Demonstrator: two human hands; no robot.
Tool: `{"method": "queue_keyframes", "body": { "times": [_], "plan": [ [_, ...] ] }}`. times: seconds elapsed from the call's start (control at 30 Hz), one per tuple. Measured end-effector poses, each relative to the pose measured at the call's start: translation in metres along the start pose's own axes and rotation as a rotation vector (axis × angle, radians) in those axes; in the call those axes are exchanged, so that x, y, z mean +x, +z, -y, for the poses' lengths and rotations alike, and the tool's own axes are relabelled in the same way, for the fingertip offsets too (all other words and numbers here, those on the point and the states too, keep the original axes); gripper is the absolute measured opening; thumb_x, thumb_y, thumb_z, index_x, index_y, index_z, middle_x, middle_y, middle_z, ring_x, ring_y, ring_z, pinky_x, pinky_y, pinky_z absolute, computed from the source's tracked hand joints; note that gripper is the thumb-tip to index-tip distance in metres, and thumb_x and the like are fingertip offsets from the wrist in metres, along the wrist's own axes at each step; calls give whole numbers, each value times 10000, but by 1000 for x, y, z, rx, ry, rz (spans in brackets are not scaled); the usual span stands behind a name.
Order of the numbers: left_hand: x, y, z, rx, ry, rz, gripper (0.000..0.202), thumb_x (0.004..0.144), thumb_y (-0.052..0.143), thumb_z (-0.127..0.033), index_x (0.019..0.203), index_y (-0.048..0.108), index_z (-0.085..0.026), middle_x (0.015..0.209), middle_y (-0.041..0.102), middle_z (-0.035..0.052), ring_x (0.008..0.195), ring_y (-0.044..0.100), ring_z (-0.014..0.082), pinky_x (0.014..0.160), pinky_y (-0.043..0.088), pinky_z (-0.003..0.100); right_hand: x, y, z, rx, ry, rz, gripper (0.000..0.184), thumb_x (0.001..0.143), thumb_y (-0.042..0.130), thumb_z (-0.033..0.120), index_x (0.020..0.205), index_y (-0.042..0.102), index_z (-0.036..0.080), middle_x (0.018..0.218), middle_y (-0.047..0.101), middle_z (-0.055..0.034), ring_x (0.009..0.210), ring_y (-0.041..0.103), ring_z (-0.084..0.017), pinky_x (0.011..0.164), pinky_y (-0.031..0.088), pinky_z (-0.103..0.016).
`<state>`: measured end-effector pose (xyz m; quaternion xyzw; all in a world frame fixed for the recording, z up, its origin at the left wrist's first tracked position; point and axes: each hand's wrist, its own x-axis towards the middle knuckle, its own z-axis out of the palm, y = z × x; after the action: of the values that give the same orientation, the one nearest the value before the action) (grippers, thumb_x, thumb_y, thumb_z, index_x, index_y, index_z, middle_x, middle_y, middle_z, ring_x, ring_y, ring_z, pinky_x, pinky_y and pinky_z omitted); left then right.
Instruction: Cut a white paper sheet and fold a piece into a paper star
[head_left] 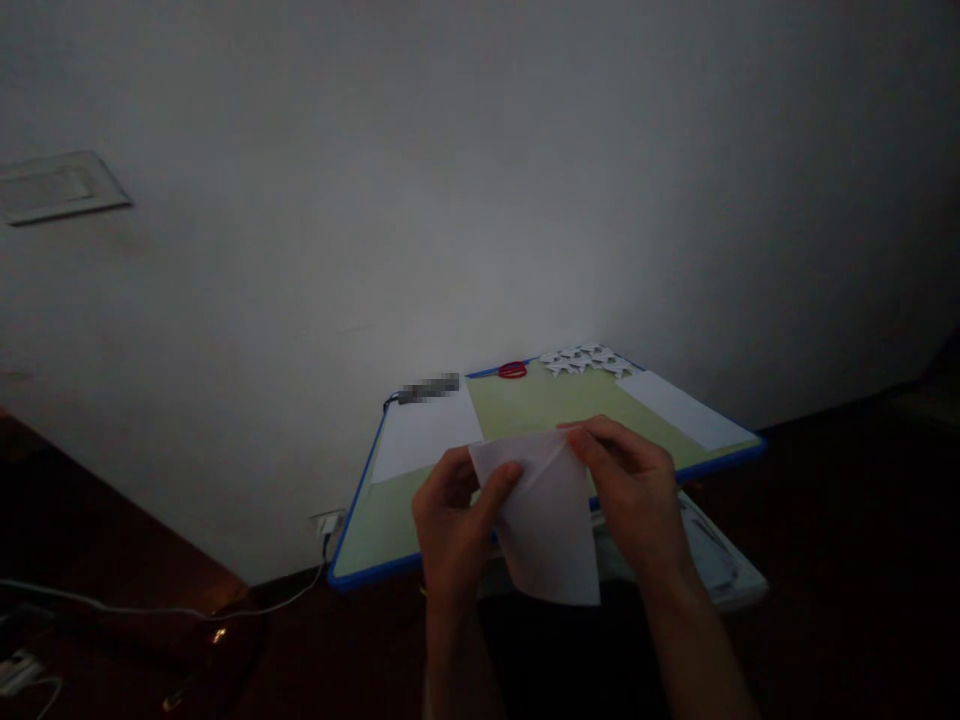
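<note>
A folded white sheet of paper [551, 520] hangs in the air above the near edge of a small green table with a blue rim [360, 492]. My left hand [450, 520] pinches the sheet's upper left corner, thumb on top. At the upper right edge my right hand [634, 485] grips the same sheet, fingers pressed along the fold. Both hands are closed on the paper.
On the table lie a white sheet at the left [424, 435], another at the right [686, 410], a pile of folded white paper shapes [585, 360] and a red object [512, 370] at the far edge. A white wall rises behind; cables [150, 608] run over the dark floor at left.
</note>
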<state>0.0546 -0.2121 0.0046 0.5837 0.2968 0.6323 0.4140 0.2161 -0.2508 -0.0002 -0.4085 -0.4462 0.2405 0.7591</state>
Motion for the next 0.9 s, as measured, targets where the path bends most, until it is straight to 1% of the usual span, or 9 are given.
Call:
{"method": "queue_keyframes", "body": {
  "times": [0.1,0.2,0.37,0.43,0.53,0.7,0.9],
  "plan": [
    [0,0,0,1,-2,-1,212,748,933,-261,874,774,-197,855,829,21,780,786,183,705,619,252,0,-1,-3,3,4,3,118,892,805,368,916,847,260,915,779,-18,881,685,-196,757,522,-285],
    [0,1,-1,14,-1,3,215,754,928,-271,873,767,-195,854,827,25,784,788,190,708,625,264,0,-1,-3,-6,-3,-3,117,888,808,364,921,851,262,944,789,-23,894,693,-199,770,533,-294],
    [-1,2,-2,37,0,-1,233,749,925,-295,876,760,-191,855,825,37,793,790,211,707,638,291,0,-1,1,-37,-21,3,124,897,790,362,937,856,265,934,783,-26,872,690,-200,724,531,-298],
    [0,2,-2,31,-3,-1,236,746,928,-296,880,763,-192,860,825,37,796,791,210,714,638,292,1,-1,2,-48,-30,12,126,906,778,354,956,858,271,945,782,-25,886,688,-199,736,532,-301],
    [0,1,0,30,0,-8,243,747,929,-302,887,764,-193,865,827,37,801,793,210,725,638,294,1,-1,3,-65,-39,16,129,911,767,348,959,858,271,951,783,-27,897,685,-204,755,537,-311],
    [0,1,0,22,0,-2,232,765,919,-306,892,762,-191,889,833,44,805,796,208,714,633,285,0,-2,3,-61,-44,12,123,914,764,342,945,858,268,929,780,-21,868,678,-198,724,521,-300],
    [-1,1,0,11,4,4,211,782,909,-303,899,769,-198,896,836,41,815,796,204,716,627,279,0,-2,4,-75,-37,28,128,927,750,342,931,856,270,927,778,-17,880,677,-195,745,518,-295]
  ]
}}
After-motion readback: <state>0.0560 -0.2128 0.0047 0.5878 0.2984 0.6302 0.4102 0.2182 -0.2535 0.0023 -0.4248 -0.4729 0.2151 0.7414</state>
